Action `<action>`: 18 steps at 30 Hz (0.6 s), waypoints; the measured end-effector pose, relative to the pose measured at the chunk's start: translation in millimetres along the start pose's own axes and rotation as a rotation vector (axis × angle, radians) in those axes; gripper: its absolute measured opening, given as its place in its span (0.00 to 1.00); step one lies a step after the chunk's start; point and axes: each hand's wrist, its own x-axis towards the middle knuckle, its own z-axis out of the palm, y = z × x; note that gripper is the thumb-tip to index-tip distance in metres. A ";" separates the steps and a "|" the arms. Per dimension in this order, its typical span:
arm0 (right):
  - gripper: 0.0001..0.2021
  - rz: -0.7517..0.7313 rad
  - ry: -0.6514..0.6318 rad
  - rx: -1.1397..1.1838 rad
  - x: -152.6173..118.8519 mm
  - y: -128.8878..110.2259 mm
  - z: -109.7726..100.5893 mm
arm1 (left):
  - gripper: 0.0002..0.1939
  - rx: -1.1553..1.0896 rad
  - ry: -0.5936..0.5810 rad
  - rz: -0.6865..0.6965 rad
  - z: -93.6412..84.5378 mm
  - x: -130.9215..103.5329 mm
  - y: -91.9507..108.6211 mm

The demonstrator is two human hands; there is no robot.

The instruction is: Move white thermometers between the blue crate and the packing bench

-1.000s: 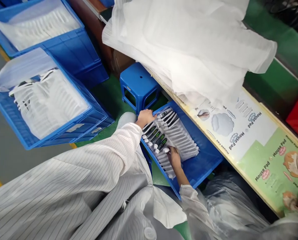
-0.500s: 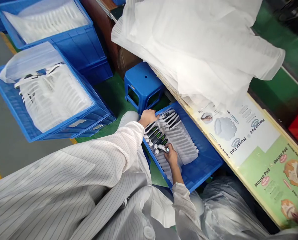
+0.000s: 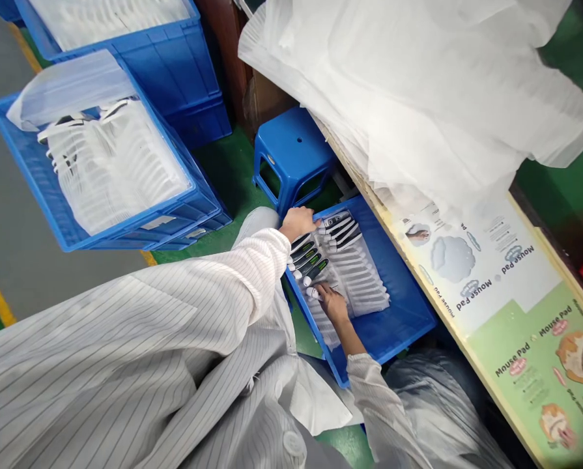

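A blue bin [image 3: 408,319] lies tilted before me, lined with white foam sleeves [image 3: 357,277]. Several slim black-and-white handheld devices [image 3: 305,260] lie side by side along its left part, white rounded tips toward me; some carry green markings. A second row of black-and-white devices [image 3: 342,233] sits at the far end, partly sleeved. My right hand [image 3: 334,303] is closed around one device with a white tip [image 3: 313,293], low over the foam below the left row; its body is mostly hidden by my fingers. My left hand [image 3: 299,223] is closed over the bin's far left corner.
A blue stool [image 3: 296,146] stands just beyond the bin. To the left are stacked blue crates [image 3: 125,241] holding sleeved pieces. On the right, a table edge with printed mouse pad sheets [image 3: 520,339] overhangs the bin, and a pile of white foam bags [image 3: 393,85] covers its far part.
My right hand has lowered the device toward the foam beside the left row and turned over it. My left hand stays at the bin's corner. The camera view has shifted slightly.
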 end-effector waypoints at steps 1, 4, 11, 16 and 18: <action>0.23 -0.007 -0.019 -0.005 -1.1 1.8 2.8 | 0.33 0.001 -0.003 -0.004 0.3 0.2 0.0; 0.24 0.004 -0.013 -0.017 -7.5 6.0 15.5 | 0.33 0.000 -0.014 0.005 1.1 0.7 0.1; 0.25 0.123 0.130 0.082 -10.3 -1.0 30.4 | 0.32 -0.008 0.004 0.002 3.7 1.6 -0.7; 0.26 0.291 0.138 0.160 2.2 -15.0 7.1 | 0.32 -0.003 0.007 -0.001 0.0 -0.7 1.3; 0.22 0.323 0.235 0.234 -2.9 -25.2 -15.8 | 0.32 -0.001 0.005 -0.009 -1.6 -1.3 2.2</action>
